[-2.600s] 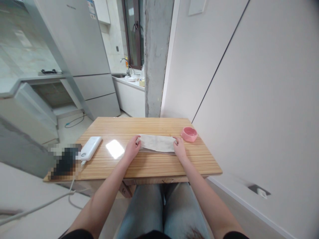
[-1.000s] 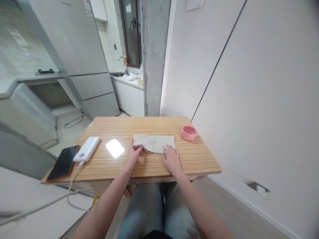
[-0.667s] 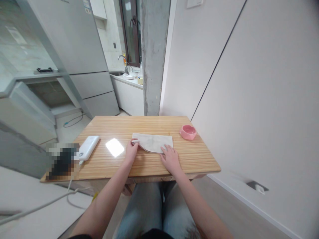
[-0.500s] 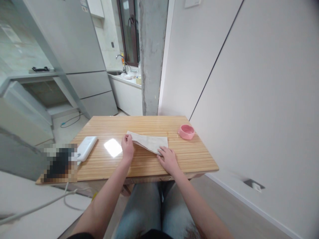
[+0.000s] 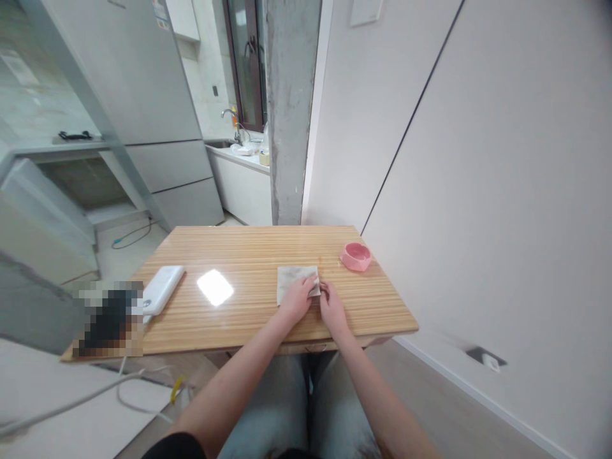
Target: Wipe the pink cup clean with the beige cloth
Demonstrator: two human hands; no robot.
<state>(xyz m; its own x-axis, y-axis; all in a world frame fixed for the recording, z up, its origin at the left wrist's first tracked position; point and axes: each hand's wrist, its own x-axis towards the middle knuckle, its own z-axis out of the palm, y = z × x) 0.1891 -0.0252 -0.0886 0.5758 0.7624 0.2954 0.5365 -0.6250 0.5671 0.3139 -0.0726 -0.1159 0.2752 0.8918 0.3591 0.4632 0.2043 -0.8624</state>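
A pale beige cloth (image 5: 288, 280) lies folded into a small, roughly square shape on the wooden table. My left hand (image 5: 298, 299) reaches across its right part, with the fingers closed at the right edge. Close beside it, my right hand (image 5: 331, 307) has curled fingers at that same edge. The two hands nearly meet there, and the fingertips are partly hidden. A pink bowl (image 5: 356, 256) stands beyond my right hand, near the table's right side.
The wood-grained table (image 5: 248, 245) spans the front. At its left lie a white power bank (image 5: 165, 288) and a blurred dark object (image 5: 108, 322). White cables (image 5: 71, 405) hang below left. A pale wall (image 5: 478, 191) rises on the right.
My left hand has moved right, bringing the cloth's left end over to its right end, so the cloth is now about half as long. My right hand's fingers have curled in at the edge.
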